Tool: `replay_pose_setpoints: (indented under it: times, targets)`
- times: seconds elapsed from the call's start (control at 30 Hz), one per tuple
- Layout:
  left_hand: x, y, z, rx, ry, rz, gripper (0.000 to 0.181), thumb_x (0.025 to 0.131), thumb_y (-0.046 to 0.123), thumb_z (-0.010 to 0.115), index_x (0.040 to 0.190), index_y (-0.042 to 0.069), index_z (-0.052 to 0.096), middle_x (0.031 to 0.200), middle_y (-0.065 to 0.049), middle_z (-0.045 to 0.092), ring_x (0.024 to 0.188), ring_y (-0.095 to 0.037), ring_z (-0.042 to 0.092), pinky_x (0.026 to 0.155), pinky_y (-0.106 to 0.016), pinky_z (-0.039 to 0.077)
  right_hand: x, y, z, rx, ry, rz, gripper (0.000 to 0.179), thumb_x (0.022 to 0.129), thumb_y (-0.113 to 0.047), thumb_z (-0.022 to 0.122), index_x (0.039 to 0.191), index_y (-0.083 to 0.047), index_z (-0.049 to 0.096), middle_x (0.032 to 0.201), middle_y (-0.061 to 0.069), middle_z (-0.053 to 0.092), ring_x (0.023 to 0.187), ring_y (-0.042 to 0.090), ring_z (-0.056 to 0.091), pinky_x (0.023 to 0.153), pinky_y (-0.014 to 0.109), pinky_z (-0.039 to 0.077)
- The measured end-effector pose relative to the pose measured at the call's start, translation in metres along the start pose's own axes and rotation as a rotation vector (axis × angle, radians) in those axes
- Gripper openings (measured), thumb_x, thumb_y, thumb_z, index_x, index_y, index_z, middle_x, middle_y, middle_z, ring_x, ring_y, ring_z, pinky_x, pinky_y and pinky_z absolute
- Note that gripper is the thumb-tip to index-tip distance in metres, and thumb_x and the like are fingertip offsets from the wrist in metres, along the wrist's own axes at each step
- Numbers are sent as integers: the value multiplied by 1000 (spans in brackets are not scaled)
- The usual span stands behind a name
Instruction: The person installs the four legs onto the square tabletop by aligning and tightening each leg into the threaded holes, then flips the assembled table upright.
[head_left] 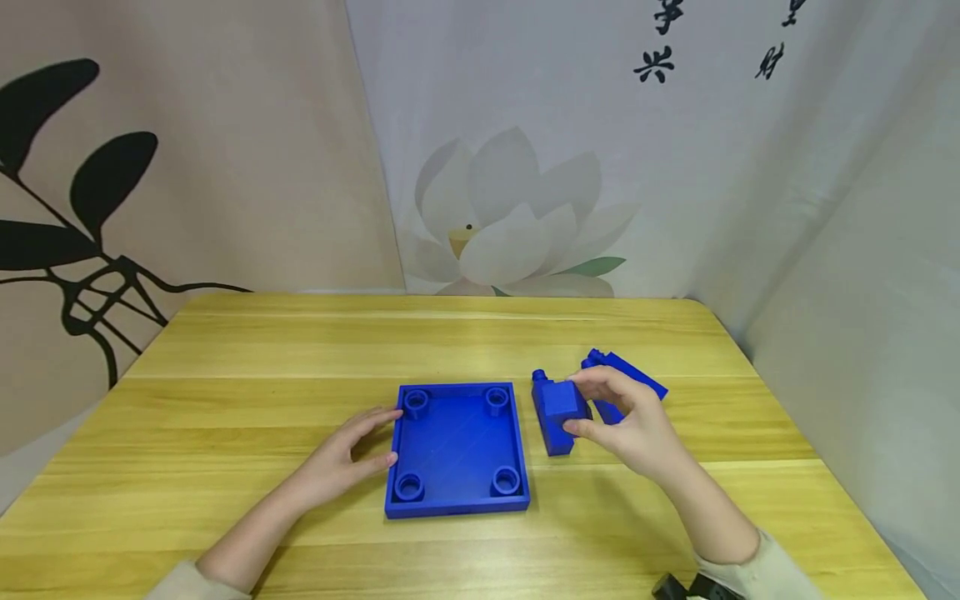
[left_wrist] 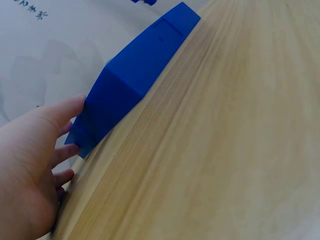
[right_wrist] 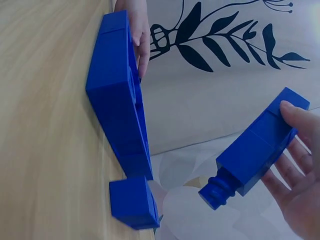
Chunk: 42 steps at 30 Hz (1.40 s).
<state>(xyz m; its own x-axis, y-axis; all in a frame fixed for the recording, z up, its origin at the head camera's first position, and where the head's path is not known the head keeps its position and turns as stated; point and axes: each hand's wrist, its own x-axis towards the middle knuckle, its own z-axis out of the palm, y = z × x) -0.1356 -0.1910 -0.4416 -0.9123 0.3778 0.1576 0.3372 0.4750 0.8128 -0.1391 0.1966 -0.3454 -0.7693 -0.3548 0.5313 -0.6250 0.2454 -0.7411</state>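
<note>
A blue square panel [head_left: 467, 442] with a raised rim lies on the table, a round socket in each corner. The fingertips and thumb of my left hand [head_left: 341, 467] touch its left edge, fingers fairly straight. Above the table, beside the panel, my right hand [head_left: 633, 425] pinches a blue square leg [right_wrist: 260, 137] between thumb and fingers. The leg's threaded end [right_wrist: 218, 190] points away from the palm in the right wrist view. Below it on the table lies another blue leg [head_left: 557, 437], partly covered in the head view by the held one.
More blue legs [head_left: 636, 373] lie behind the right hand, partly hidden by it. The wooden table [head_left: 315, 350] ends at a printed curtain [head_left: 525, 75]. A small black object [head_left: 670, 587] shows by the right sleeve.
</note>
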Motion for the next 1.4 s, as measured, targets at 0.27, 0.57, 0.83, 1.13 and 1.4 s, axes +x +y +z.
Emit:
replay_pose_setpoints:
  times: [0.27, 0.57, 0.83, 1.13, 1.4]
  targets:
    - [1, 1, 1, 2, 12, 3, 56, 89, 28, 69, 140, 13, 49, 146, -21, 37, 135, -43, 28, 103, -65, 22, 18, 2, 15, 154, 24, -20, 47, 73, 18, 73, 114, 4, 57, 103, 2, 69, 94, 17, 64, 85, 28, 51]
    - [3, 2, 2, 3, 18, 2, 56, 89, 27, 70, 140, 14, 50, 146, -21, 38, 135, -43, 28, 103, -66, 23, 39, 1, 35, 300, 92, 41, 43, 74, 15, 72, 113, 5, 56, 100, -5, 67, 96, 14, 62, 86, 28, 50]
    - [5, 2, 3, 2, 22, 6, 56, 89, 27, 70, 140, 14, 50, 146, -22, 37, 135, -44, 28, 103, -66, 22, 55, 4, 56, 389, 112, 79, 42, 78, 8, 73, 113, -8, 57, 102, -3, 67, 97, 16, 62, 85, 30, 50]
    - [6, 2, 3, -8, 22, -3, 56, 89, 27, 70, 140, 14, 50, 146, -22, 37, 135, -43, 28, 103, -66, 22, 72, 5, 82, 525, 119, 116, 39, 80, -1, 74, 114, -11, 57, 103, 0, 67, 99, 20, 60, 88, 34, 49]
    - [5, 3, 3, -17, 27, -4, 56, 89, 27, 70, 139, 14, 50, 145, -23, 38, 135, -44, 29, 103, -65, 22, 86, 8, 107, 531, 115, 156, 37, 83, 4, 70, 116, -3, 54, 105, 7, 65, 101, 26, 59, 88, 38, 50]
